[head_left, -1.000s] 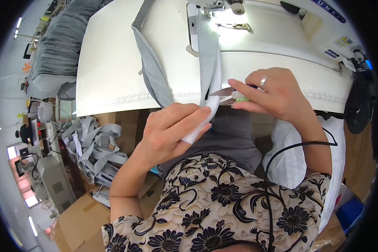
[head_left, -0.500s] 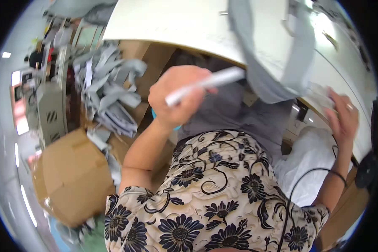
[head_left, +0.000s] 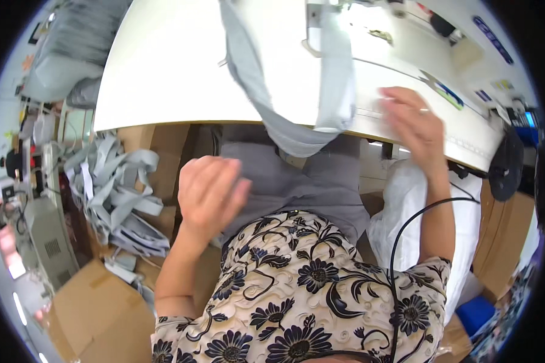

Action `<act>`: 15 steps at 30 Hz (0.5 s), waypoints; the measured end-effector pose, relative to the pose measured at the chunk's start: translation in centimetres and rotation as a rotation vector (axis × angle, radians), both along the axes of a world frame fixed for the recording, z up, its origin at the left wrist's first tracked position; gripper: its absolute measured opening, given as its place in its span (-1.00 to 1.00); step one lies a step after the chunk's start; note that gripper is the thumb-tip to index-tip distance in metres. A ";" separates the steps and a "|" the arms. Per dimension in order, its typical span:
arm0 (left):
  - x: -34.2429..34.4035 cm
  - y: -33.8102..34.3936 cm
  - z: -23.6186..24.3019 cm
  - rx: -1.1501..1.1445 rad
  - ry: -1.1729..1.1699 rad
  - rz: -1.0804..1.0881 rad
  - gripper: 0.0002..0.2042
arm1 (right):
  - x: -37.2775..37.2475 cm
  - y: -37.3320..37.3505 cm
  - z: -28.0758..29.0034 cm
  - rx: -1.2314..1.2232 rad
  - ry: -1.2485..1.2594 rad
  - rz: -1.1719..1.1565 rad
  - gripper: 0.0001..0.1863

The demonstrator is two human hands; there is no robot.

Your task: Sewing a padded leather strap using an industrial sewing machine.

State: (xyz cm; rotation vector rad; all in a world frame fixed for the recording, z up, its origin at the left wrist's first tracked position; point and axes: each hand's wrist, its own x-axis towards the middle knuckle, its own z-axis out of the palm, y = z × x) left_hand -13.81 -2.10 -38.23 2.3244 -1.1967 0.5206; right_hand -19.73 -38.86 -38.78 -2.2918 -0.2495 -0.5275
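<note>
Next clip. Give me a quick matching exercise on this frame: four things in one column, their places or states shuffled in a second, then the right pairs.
Things
1. left hand
2. right hand
3. grey fabric strip
4. heap of grey strips

Places or states
A. hangs in a loop over the front edge of the white table
B. lies on the floor to the person's left, beside the cardboard boxes
C. raised over the lap, open, holding nothing
D. blurred, over the table edge near the sewing machine

Pairs: 1-C, 2-D, 3-A, 4-B
</note>
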 end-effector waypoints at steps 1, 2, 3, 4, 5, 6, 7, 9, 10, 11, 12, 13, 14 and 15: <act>0.2 -3.2 2.8 -0.052 -0.134 -0.121 -0.70 | 0.7 1.1 0.4 -0.085 -0.131 0.092 -0.76; 0.3 -5.5 4.7 -0.001 -0.128 -0.155 -0.69 | 1.0 2.4 0.9 -0.067 -0.148 0.126 -0.75; 0.6 -7.5 5.7 0.050 -0.124 -0.184 -0.67 | 1.3 2.8 1.1 -0.068 -0.158 0.100 -0.75; 1.1 -8.7 5.5 0.056 -0.142 -0.201 -0.67 | 1.7 3.0 1.4 -0.089 -0.178 0.166 -0.75; 1.6 -9.6 4.8 0.123 -0.051 -0.220 -0.67 | 2.2 3.0 1.6 -0.110 -0.197 0.236 -0.74; 1.9 -10.0 4.1 0.191 0.044 -0.235 -0.67 | 2.5 2.8 1.4 -0.124 -0.230 0.258 -0.74; 2.0 -10.1 3.7 0.199 0.033 -0.244 -0.67 | 2.6 2.7 1.6 -0.121 -0.242 0.248 -0.74; 2.0 -10.5 3.6 0.178 0.017 -0.380 -0.70 | 2.7 2.5 1.9 -0.229 -0.265 0.308 -0.75; 2.2 -10.6 4.1 0.202 -0.055 -0.440 -0.75 | 2.7 2.5 1.8 -0.229 -0.269 0.297 -0.75; 2.1 -10.9 4.5 0.204 -0.060 -0.449 -0.75 | 2.9 2.6 1.8 -0.246 -0.285 0.312 -0.74; 2.2 -11.3 5.1 0.278 -0.128 -0.530 -0.77 | 3.2 2.7 1.7 -0.266 -0.305 0.323 -0.74; 2.1 -11.8 5.6 0.362 -0.195 -0.608 -0.79 | 3.5 3.2 0.8 -0.260 -0.316 0.311 -0.74; 1.9 -12.5 4.9 0.427 -0.186 -0.659 -0.82 | 3.6 4.2 -0.6 -0.262 -0.330 0.274 -0.77; 2.0 -12.3 4.5 0.432 -0.196 -0.668 -0.82 | 3.7 5.0 -0.9 -0.271 -0.342 0.236 -0.80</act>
